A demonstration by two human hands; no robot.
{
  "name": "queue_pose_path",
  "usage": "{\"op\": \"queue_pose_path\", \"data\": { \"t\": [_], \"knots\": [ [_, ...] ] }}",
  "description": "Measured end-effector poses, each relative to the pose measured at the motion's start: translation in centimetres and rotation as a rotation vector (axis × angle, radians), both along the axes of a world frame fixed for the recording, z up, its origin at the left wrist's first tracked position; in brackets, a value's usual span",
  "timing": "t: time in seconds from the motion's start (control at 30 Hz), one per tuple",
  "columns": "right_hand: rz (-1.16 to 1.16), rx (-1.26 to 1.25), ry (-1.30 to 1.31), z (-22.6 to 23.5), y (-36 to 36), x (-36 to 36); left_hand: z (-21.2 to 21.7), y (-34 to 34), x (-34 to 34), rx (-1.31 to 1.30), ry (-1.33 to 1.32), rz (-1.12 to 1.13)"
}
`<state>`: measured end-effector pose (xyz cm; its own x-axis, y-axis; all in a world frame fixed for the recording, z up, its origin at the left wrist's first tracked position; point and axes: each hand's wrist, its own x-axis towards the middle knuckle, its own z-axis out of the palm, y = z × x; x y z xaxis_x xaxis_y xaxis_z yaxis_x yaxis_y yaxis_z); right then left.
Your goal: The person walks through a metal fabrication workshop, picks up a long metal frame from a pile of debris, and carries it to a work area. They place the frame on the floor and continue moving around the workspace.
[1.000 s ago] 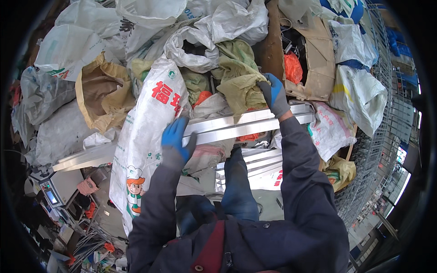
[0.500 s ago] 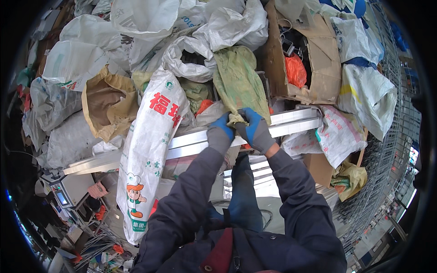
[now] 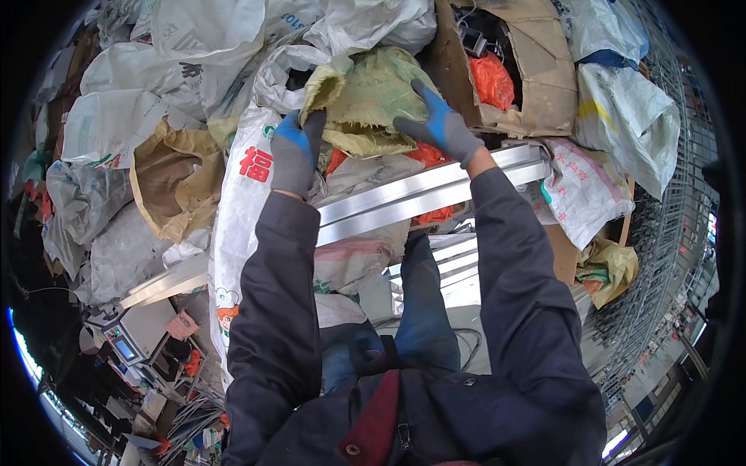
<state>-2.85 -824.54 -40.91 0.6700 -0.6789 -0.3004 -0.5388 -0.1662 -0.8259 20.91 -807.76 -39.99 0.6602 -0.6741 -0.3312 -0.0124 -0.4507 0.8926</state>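
Note:
A yellow-green woven sack lies on the pile in front of me, its frayed mouth spread towards me. My left hand, in a grey and blue glove, grips the rolled left edge of that mouth. On the sack's right side rests my right hand, gloved the same way, with thumb and fingers spread apart. Beside my left forearm stretches a long white printed sack, partly covered by the sleeve. Just under the sack's mouth, orange-red plastic bags and a pale sack show.
Long silver metal bars cross between me and the pile. An open brown paper sack stands at left, a torn cardboard box at far right. White sacks and wire racks line the right; a grey machine stands lower left.
Both hands have moved away from me and apart. The sack's neck, bunched between them before, is now spread into a wide mouth, with its left edge rolled.

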Motion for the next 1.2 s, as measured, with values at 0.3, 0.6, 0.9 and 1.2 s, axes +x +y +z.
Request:
{"op": "queue_pose_path", "data": {
  "t": [0.3, 0.6, 0.9, 1.2],
  "knots": [
    [0.065, -0.612, 0.567, -2.3, -1.5, 3.7, -2.2, 2.0, -0.3, -0.200, 0.282, 0.064],
    [-0.086, -0.620, 0.343, 4.9, -10.1, 4.6, 0.2, 4.1, 2.0, -0.113, 0.022, 0.096],
    [-0.150, -0.358, 0.038, 6.9, -5.6, 4.0, 6.4, 5.2, 4.6, -0.234, 0.098, 0.251],
    [-0.366, 0.021, -0.124, 4.8, -6.9, 2.3, 3.2, 7.3, 5.6, -0.243, 0.186, 0.271]
  ]
}}
